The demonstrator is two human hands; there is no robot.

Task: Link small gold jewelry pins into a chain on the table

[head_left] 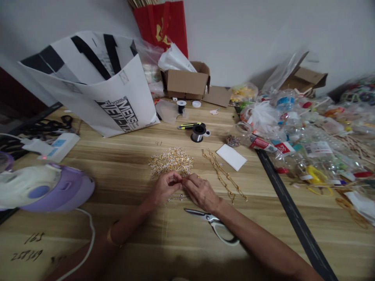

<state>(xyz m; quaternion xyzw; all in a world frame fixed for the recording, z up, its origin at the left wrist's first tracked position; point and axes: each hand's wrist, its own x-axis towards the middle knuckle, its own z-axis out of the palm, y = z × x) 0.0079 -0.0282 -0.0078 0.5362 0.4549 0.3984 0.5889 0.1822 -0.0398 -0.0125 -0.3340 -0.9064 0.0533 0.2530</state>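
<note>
My left hand (166, 187) and my right hand (200, 191) meet fingertip to fingertip over the table, just in front of a pile of gold and silver beaded chain (171, 159). Both hands are closed in a pinch. What sits between the fingertips is too small to make out. Below them lies a short silver beaded strand (177, 198), partly hidden by my right hand. A pair of scissors (215, 225) with pale handles rests under my right forearm. Right of my right hand, a gold beaded chain (222, 175) is laid out in long lines.
Behind the pile stand a wire spool (198, 132), a yellow-black cutter (187, 126) and a dark spool (181, 107). A white card (231, 157) lies right. Clear bottles and bags (310, 132) crowd the right side. A white shopping bag (96, 93) and purple-white appliance (58, 187) stand left.
</note>
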